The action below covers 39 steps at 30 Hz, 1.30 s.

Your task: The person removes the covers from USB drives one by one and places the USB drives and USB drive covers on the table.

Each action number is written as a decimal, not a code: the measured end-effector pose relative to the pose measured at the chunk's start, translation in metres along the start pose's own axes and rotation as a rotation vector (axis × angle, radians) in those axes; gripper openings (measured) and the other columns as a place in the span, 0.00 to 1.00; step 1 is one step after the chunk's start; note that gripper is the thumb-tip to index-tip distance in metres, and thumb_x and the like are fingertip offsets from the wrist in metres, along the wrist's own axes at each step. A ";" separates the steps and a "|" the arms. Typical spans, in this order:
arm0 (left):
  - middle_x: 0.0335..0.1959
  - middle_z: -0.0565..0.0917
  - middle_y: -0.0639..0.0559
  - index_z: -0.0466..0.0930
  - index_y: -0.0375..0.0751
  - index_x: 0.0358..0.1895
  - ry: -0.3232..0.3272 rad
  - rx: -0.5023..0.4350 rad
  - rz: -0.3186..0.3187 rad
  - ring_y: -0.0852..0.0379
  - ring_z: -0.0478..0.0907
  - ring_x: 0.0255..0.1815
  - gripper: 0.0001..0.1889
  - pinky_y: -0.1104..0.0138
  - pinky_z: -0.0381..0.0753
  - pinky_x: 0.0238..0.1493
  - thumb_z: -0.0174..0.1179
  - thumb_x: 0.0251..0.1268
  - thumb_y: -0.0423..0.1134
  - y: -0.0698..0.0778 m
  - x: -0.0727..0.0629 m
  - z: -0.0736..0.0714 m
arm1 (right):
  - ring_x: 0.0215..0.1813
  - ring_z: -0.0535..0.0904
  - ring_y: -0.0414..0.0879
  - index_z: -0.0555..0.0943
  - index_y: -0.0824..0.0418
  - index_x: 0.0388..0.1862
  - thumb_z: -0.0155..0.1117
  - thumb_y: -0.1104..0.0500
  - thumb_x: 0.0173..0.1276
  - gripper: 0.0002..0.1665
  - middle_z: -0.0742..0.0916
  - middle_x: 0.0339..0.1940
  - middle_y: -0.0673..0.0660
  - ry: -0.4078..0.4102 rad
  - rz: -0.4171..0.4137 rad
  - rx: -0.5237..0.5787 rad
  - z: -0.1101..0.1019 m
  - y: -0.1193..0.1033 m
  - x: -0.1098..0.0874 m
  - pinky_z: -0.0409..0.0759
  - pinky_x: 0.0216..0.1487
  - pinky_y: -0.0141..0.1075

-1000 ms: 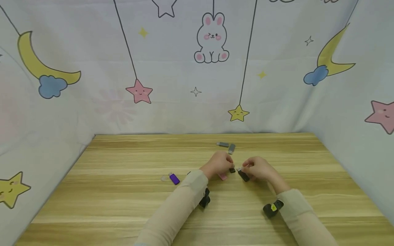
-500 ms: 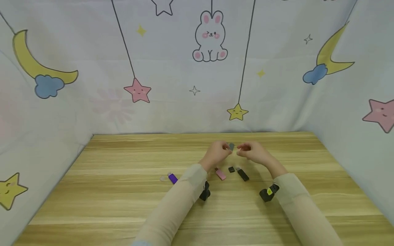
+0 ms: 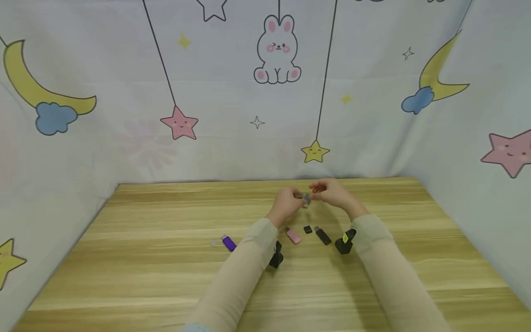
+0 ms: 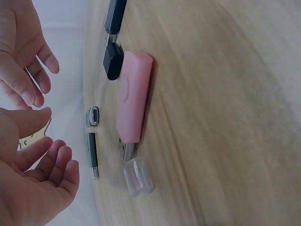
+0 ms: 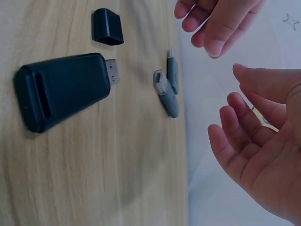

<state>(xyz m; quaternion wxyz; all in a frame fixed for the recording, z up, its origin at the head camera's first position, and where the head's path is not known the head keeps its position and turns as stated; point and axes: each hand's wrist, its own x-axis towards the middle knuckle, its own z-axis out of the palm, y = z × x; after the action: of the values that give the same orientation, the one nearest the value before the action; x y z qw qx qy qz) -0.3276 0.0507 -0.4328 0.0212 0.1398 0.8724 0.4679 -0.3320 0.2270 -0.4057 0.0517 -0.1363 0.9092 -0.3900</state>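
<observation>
At the back of the wooden table lie two grey USB sticks, one [image 5: 168,97] fitted with a clear cap and the other [image 5: 172,73] beside it with its plug bare. My left hand [image 3: 286,204] hovers over them from the left, fingers loosely bent and nothing between them. Facing it from the right is my right hand [image 3: 333,196], its thumb and fingers apart and holding nothing. In the head view the hands partly cover the grey sticks. Nearer me are a pink USB stick [image 4: 135,96], a black USB stick [image 5: 66,89] and its separate black cap [image 5: 107,27].
A purple USB stick [image 3: 229,243] lies left of my left forearm, with a small clear cap [image 3: 214,242] beside it. Another clear cap [image 4: 138,176] sits by the pink stick's plug. A printed white curtain [image 3: 224,152] hangs behind the table.
Both hands have left the black USB stick and its cap, which stay on the table, and moved back over the grey sticks. The right hand has also shifted left, closer to the left hand.
</observation>
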 end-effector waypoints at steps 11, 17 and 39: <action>0.43 0.83 0.41 0.79 0.28 0.46 0.011 -0.018 -0.062 0.49 0.78 0.43 0.15 0.62 0.80 0.44 0.66 0.59 0.35 0.001 0.003 0.003 | 0.56 0.76 0.61 0.73 0.74 0.61 0.61 0.65 0.67 0.25 0.80 0.55 0.70 -0.010 -0.014 0.047 0.012 0.007 0.018 0.77 0.54 0.47; 0.48 0.82 0.38 0.79 0.26 0.48 -0.012 -0.035 -0.076 0.48 0.78 0.46 0.18 0.62 0.79 0.46 0.66 0.58 0.34 0.000 0.000 0.011 | 0.60 0.73 0.64 0.71 0.75 0.61 0.60 0.68 0.66 0.25 0.77 0.59 0.72 -0.014 -0.017 0.085 0.018 0.012 0.015 0.72 0.61 0.52; 0.19 0.71 0.53 0.76 0.38 0.19 0.003 0.063 -0.045 0.58 0.66 0.21 0.13 0.69 0.66 0.22 0.71 0.51 0.36 -0.012 0.014 0.019 | 0.57 0.74 0.59 0.70 0.72 0.64 0.53 0.71 0.62 0.28 0.78 0.57 0.70 -0.059 0.045 0.089 0.026 0.025 0.019 0.74 0.55 0.42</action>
<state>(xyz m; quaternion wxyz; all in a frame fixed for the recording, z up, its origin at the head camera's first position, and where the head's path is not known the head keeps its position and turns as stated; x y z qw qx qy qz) -0.3405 0.0638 -0.4520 0.0260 0.1201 0.8897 0.4398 -0.3502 0.2198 -0.4414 0.0931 -0.1247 0.8919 -0.4246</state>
